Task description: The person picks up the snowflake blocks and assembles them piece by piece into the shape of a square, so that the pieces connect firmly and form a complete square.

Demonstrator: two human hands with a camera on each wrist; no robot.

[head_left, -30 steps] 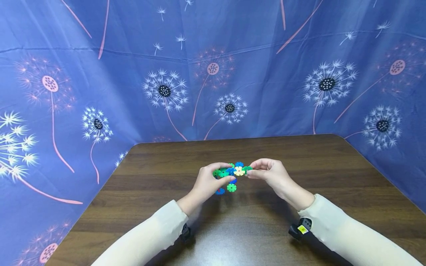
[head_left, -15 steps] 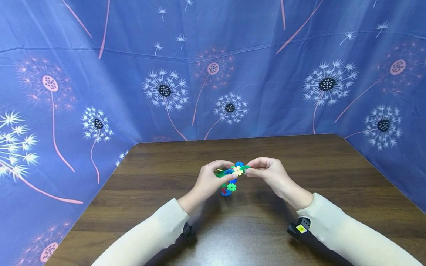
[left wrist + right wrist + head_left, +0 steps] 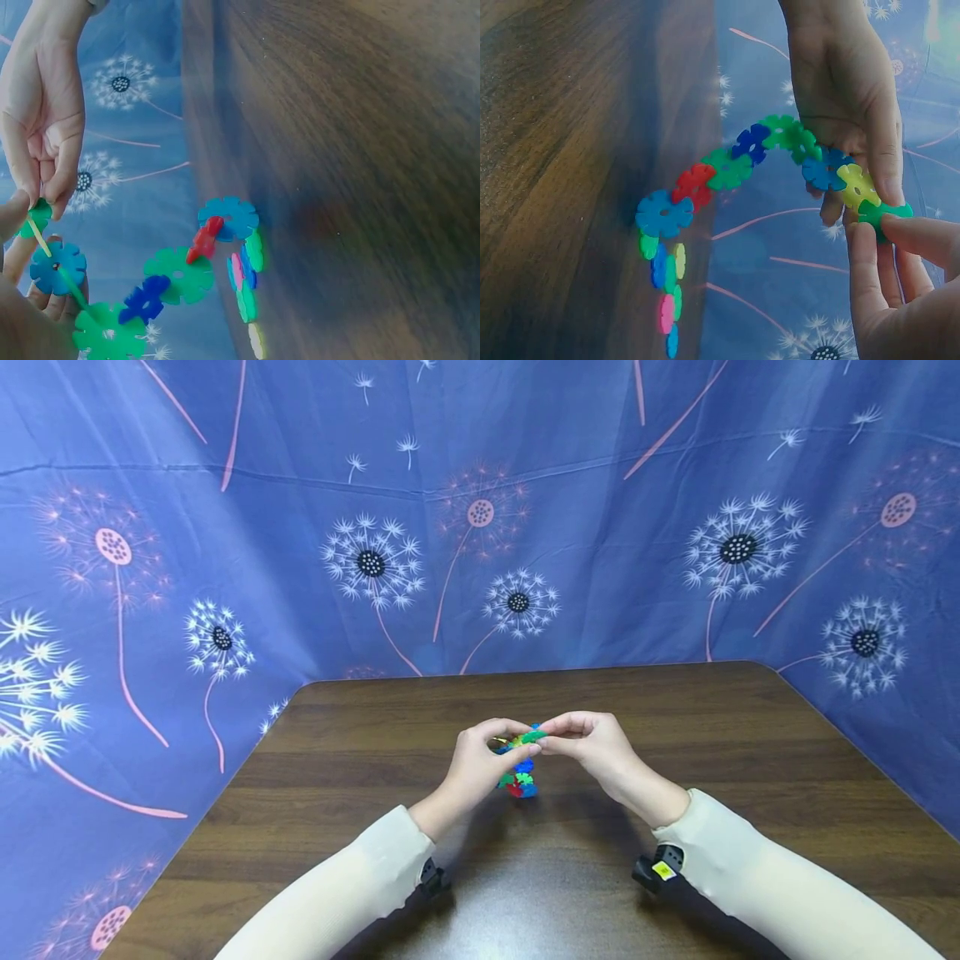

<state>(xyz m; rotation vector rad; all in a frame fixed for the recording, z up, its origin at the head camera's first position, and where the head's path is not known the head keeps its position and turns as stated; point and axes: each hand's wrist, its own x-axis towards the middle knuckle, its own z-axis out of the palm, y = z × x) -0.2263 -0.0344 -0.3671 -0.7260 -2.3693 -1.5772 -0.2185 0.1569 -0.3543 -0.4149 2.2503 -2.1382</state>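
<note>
A chain of slotted plastic flower-shaped discs hangs between and below my hands. My left hand (image 3: 476, 764) holds it near its upper end, around the blue disc (image 3: 826, 169) and yellow disc (image 3: 859, 185). With thumb and fingers my right hand (image 3: 596, 752) pinches the green end disc (image 3: 885, 215), which meets the yellow one. From there the chain bends down through green, dark blue and red (image 3: 205, 240) discs to a lower blue disc (image 3: 229, 217). Further discs, including a pink one (image 3: 667, 313), appear edge-on below it. In the head view, my fingers hide part of the chain.
A brown wooden table (image 3: 360, 727) lies beneath both hands. Behind it hangs a blue dandelion-print cloth (image 3: 585, 518). A black device with a yellow label (image 3: 663, 870) sits under my right wrist, and another (image 3: 433, 877) under the left.
My right hand has moved left, close to my left fingertips. The chain has turned, so the pale yellow disc's face no longer shows in the head view and the lower discs have shifted right.
</note>
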